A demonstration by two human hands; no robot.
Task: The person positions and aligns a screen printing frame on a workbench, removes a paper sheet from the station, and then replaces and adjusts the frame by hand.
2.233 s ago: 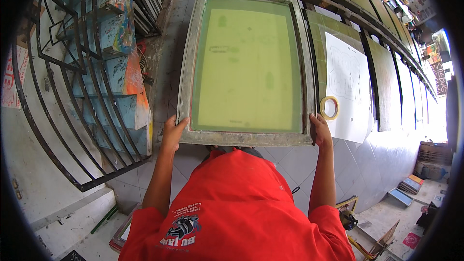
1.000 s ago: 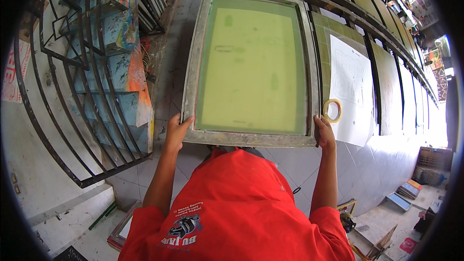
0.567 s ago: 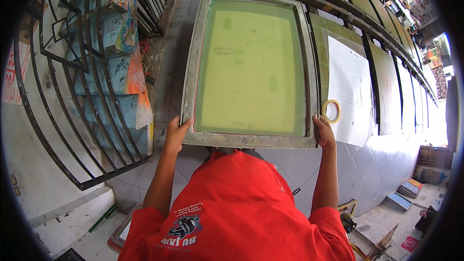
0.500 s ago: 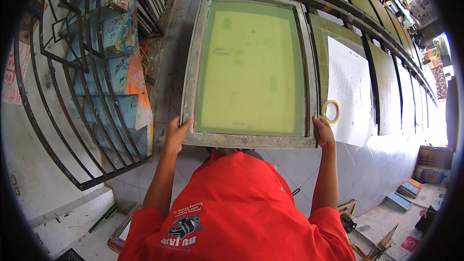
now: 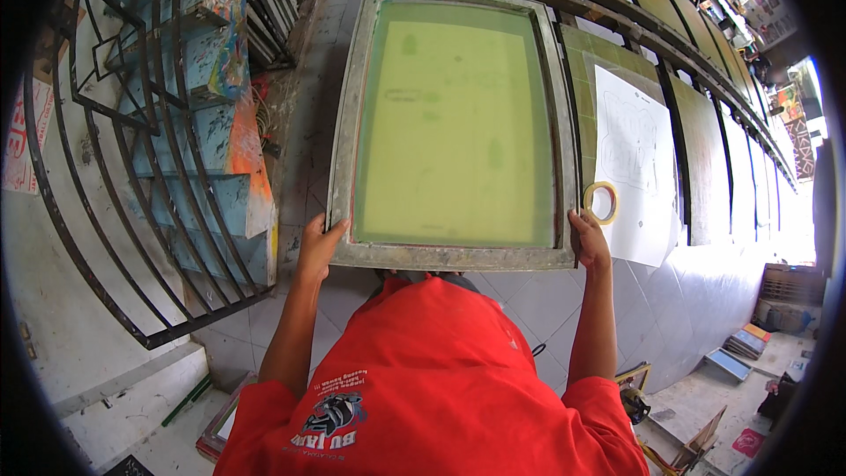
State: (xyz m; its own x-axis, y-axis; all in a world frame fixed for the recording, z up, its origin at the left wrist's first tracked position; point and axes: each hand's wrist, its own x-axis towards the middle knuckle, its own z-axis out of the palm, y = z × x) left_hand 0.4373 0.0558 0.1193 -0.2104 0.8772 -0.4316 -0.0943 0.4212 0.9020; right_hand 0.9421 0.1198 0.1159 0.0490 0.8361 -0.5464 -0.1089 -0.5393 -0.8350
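Note:
A large screen printing frame (image 5: 454, 256) with a worn grey border and yellow-green mesh is held up in front of my body. My left hand (image 5: 318, 242) grips its near left corner, thumb on top of the border. At the near right corner my right hand (image 5: 589, 238) is closed on the other side. Faint darker marks show in the mesh. Just right of my right hand, a roll of tape (image 5: 591, 211) lies on a white sheet of paper (image 5: 631, 150) with a thin line drawing.
A long table with green panels (image 5: 577, 70) runs along the right and far side. On the left stand a black metal grille (image 5: 154, 335) and blue paint-stained shelves (image 5: 194, 203). Several stacked frames (image 5: 269, 13) are behind them. Other frames lie on the floor at lower right.
The screen frame and my left hand have shifted very slightly left. Both hands keep the same grip.

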